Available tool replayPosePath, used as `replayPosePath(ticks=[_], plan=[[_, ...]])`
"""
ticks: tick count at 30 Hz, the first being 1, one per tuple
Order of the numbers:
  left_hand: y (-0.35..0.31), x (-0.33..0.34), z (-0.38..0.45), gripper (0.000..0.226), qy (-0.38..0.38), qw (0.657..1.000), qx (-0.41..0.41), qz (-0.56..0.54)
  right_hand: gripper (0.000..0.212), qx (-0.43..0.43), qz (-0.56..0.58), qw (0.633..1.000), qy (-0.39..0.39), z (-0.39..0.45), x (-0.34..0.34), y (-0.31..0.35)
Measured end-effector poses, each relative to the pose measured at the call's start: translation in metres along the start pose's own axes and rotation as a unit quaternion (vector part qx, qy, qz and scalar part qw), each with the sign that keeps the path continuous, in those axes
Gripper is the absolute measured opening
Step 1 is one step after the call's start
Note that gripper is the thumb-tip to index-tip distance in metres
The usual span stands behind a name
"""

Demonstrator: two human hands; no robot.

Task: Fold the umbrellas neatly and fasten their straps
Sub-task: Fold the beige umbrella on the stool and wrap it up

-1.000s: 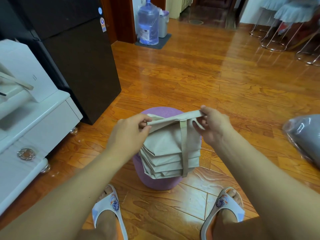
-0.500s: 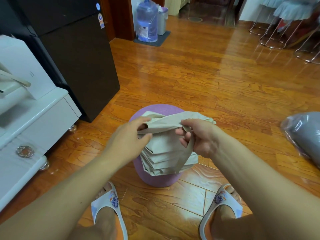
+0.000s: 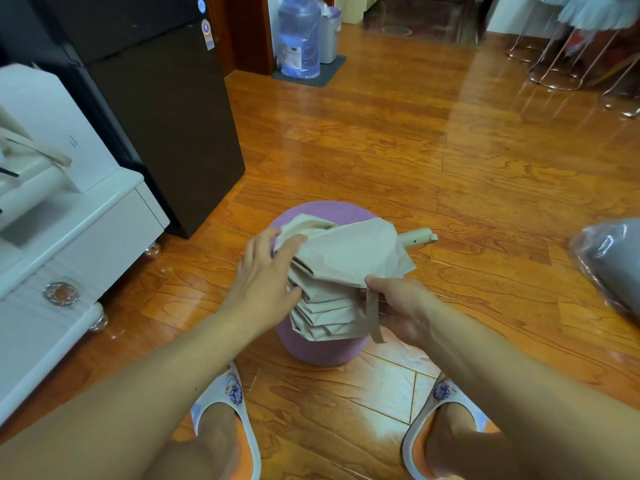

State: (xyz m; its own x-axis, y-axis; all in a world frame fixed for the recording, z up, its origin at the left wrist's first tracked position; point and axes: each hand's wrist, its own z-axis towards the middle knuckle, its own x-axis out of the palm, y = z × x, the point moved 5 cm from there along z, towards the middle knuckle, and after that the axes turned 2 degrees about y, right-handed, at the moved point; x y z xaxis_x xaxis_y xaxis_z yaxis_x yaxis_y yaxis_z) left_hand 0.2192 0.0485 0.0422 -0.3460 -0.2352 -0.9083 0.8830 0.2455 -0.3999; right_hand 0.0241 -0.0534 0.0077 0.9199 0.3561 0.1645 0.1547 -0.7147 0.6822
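A purple stool (image 3: 322,351) stands on the wooden floor (image 3: 450,161).

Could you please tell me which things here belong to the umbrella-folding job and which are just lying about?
Part of the job:
beige umbrella
its strap
left hand
right hand

Just lying about:
purple stool
water bottle
plastic-wrapped bundle
black fridge

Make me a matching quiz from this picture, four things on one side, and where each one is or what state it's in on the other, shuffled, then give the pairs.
Things:
1. strap
2. umbrella
3. water jug
4. stool

Places or states:
A. stands on the floor under the umbrella
B. hangs loose, unfastened
C. held between both hands, folds gathered
D. far across the floor, on a grey mat

Pairs: 1-B, 2-C, 3-D, 4-A
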Motion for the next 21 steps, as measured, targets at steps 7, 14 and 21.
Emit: replayPosePath(ticks=[7, 14, 21], plan=[[-0.029, -0.008, 0.001, 0.010, -0.073, 0.977, 0.197, 0.043, 0.010, 0.001, 0.037, 0.999, 0.007, 0.006, -0.002, 0.002], [-0.036, -0.004, -0.012, 0.023, -0.012, 0.968, 0.240, 0.069, 0.017, 0.006, 0.033, 0.999, -0.004, 0.013, -0.003, 0.001], [-0.033, 0.013, -0.007, 0.021, 0.035, 0.946, 0.271, 0.176, 0.017, -0.007, -0.018, 1.000, -0.018, 0.017, -0.005, 0.001]])
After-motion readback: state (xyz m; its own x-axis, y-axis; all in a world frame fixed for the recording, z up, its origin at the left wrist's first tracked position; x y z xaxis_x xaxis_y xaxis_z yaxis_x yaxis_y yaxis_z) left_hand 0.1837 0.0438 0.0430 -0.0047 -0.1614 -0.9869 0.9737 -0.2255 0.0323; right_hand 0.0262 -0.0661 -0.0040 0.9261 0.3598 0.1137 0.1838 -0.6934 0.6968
